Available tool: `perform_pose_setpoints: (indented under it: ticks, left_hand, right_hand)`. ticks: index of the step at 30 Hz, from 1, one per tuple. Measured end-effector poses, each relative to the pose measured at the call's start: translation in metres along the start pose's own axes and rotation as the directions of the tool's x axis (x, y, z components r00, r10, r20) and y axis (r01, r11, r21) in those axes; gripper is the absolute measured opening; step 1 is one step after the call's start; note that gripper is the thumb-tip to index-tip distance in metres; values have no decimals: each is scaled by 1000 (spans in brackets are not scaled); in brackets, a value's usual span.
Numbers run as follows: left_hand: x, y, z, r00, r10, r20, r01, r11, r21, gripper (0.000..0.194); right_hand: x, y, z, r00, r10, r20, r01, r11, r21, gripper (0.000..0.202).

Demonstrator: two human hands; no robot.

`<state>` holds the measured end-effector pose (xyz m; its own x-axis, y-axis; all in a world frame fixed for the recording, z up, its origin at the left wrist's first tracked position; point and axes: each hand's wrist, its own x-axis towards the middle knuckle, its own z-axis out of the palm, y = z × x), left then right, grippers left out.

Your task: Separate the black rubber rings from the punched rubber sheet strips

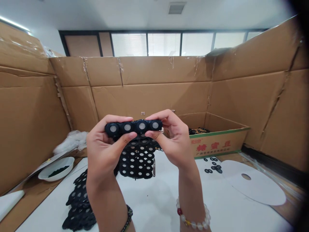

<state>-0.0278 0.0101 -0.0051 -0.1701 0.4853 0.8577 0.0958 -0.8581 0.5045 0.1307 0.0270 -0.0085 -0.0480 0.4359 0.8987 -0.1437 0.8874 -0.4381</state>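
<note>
Both hands hold up a black strip (127,127) with a row of round, pale grey discs facing the camera. My left hand (103,145) pinches its left part between thumb and fingers. The right end is gripped the same way by my right hand (175,138). Below the strip hangs or lies a black sheet (137,162) dotted with rows of pale discs; whether it joins the strip is unclear. More dotted black sheets (80,199) are heaped on the white table (154,206), partly behind my left forearm.
An open cardboard box (217,143) with black pieces inside stands at the back right. Small black rings (214,166) and a white disc (253,183) lie at right. A white bowl (56,169) and clear plastic (71,141) are at left. Cardboard walls (149,96) surround the table.
</note>
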Motion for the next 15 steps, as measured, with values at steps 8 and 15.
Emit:
perform_pose_setpoints:
  ticks: [8,15]
  left_hand:
    - [-3,3,3,999,32,0,-32,999,15,30]
    - [-3,4,2,997,74,-12,-73,996,57,28]
  right_hand:
    - [-1,0,-1,998,-65,-1,65,998,10,19]
    - [0,-1,0,998,-66,-2,66,998,1,19]
